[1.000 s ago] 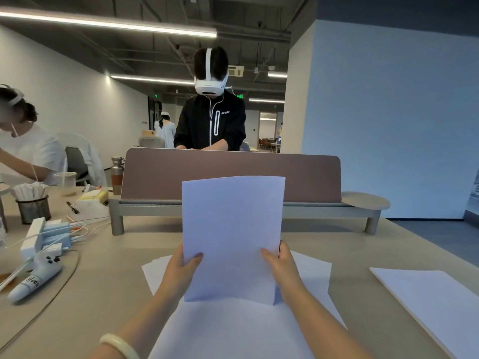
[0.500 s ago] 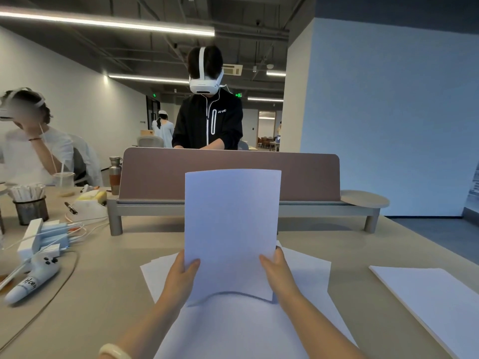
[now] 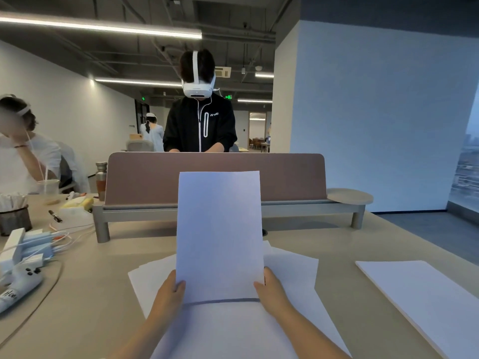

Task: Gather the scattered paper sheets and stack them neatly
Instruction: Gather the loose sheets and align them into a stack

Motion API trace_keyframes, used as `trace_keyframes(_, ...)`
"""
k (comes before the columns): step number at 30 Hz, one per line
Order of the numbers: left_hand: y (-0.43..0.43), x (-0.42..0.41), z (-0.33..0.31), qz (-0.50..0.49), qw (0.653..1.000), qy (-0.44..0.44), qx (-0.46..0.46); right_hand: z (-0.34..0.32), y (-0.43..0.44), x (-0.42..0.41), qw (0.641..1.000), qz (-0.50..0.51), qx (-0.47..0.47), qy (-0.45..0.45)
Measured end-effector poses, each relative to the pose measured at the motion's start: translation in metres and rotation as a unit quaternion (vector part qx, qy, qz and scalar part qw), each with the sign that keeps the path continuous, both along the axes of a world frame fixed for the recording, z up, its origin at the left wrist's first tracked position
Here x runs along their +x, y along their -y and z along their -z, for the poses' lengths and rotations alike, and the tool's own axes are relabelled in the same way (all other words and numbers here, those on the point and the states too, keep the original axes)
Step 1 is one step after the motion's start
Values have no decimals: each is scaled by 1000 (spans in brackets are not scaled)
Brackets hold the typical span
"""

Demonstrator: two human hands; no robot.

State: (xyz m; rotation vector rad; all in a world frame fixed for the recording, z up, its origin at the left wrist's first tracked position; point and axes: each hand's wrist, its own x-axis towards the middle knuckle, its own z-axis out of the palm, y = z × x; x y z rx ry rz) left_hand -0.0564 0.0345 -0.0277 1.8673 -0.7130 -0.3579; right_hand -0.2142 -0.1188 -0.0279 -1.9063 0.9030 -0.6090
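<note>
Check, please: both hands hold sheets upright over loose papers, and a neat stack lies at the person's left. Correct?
No. The head view shows the neat stack on the person's right, not left. The left hand and right hand do hold the sheets upright over the loose papers.

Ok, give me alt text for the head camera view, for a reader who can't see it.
A left hand and a right hand grip the side edges of upright white paper over loose sheets spread on a beige table. A separate stack lies to the right; beyond a brown divider stands a person in a white headset.
</note>
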Motion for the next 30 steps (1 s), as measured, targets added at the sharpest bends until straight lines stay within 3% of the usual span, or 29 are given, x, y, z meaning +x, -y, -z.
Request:
trace_keyframes(11, 63, -77, -36, 36, 998, 40, -21, -29, 52, -98, 991, 119, -26, 47)
trace_keyframes(24, 165, -225, -32, 225, 974, 17, -9, -34, 111, -292, 953, 284, -100, -22)
trace_keyframes(30, 192, -294, -27, 276, 956, 101, 9, -23, 132, -362, 929, 356, -86, -51)
